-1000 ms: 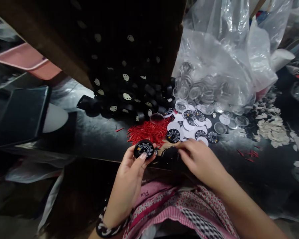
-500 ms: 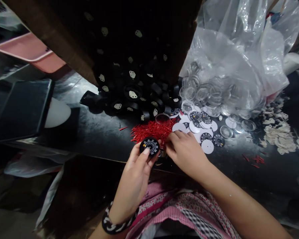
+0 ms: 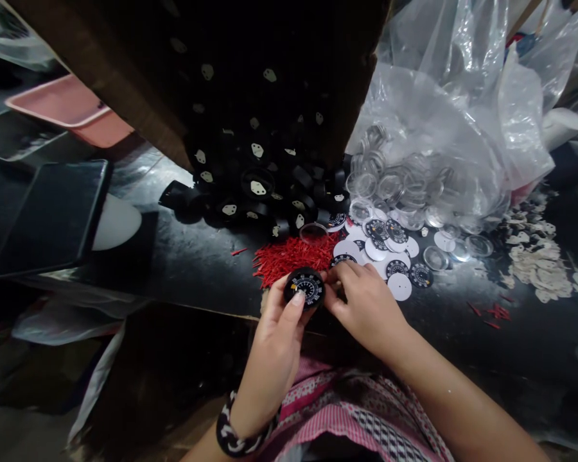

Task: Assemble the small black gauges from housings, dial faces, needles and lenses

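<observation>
My left hand [image 3: 280,324] grips a round black gauge [image 3: 310,286] with a printed dial face, its thumb pressed on the dial. Close against the gauge's right side is my right hand [image 3: 361,298], its fingers bent and pinched together; whatever they hold is hidden. Just beyond both hands lies a heap of small red pointers [image 3: 289,256]. To the right of it, dial discs [image 3: 399,287] are spread, some showing white backs and some black printed faces.
A large dark box [image 3: 279,96] holding black round housings and pale small plates opens toward me. Clear round covers [image 3: 390,186] spill from a plastic bag [image 3: 438,109]. Pale plates [image 3: 542,269] pile at right. A black tablet-like slab [image 3: 51,212] and pink tray [image 3: 62,102] stand left.
My left hand has moved right with the gauge, bringing it up to my right hand's fingers. My right hand has shifted only slightly.
</observation>
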Demonstrator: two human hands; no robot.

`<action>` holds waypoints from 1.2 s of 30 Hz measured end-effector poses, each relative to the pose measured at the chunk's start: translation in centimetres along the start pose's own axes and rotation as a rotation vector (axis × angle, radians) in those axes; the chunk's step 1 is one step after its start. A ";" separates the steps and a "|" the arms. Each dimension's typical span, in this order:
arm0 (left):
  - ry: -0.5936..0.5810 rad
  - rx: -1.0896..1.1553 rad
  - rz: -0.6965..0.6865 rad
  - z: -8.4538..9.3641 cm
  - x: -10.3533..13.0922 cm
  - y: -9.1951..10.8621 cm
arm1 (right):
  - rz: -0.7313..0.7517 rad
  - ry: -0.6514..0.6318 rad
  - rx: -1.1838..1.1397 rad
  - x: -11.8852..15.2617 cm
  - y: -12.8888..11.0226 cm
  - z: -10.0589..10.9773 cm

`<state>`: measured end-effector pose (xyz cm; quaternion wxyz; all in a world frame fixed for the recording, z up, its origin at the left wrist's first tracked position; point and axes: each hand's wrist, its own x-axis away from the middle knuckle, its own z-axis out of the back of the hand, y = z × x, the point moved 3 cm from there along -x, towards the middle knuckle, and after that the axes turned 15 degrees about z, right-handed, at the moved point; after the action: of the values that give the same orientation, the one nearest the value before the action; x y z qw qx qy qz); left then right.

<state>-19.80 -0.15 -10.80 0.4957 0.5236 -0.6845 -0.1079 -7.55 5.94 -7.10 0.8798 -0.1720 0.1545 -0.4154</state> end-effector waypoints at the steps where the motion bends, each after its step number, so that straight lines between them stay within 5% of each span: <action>1: -0.009 0.010 -0.013 -0.2 0.1 0.0 | -0.049 0.035 -0.091 0.2 0.1 0.0; 6: -0.064 0.083 -0.027 -0.7 0.4 -0.1 | -0.149 0.198 -0.502 1.2 0.6 0.0; 15: -0.074 0.088 -0.034 -1.1 0.4 -0.6 | -0.171 0.290 -0.660 2.3 0.9 -0.1; 22: -0.113 0.079 -0.005 -1.1 0.7 -0.5 | -0.143 0.278 -0.552 2.5 0.9 1.4; 27: -0.018 -0.001 -0.014 -1.1 -0.1 -0.2 | -0.038 0.304 -0.566 2.9 -0.2 2.4; 36: -0.096 -0.231 -0.035 -2.1 -0.3 -1.4 | 0.013 0.214 -0.309 2.8 -0.6 2.7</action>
<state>-17.29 0.29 -10.94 0.5173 0.4692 -0.6812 -0.2196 -5.14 3.89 -4.75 0.8241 -0.2589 0.3104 -0.3968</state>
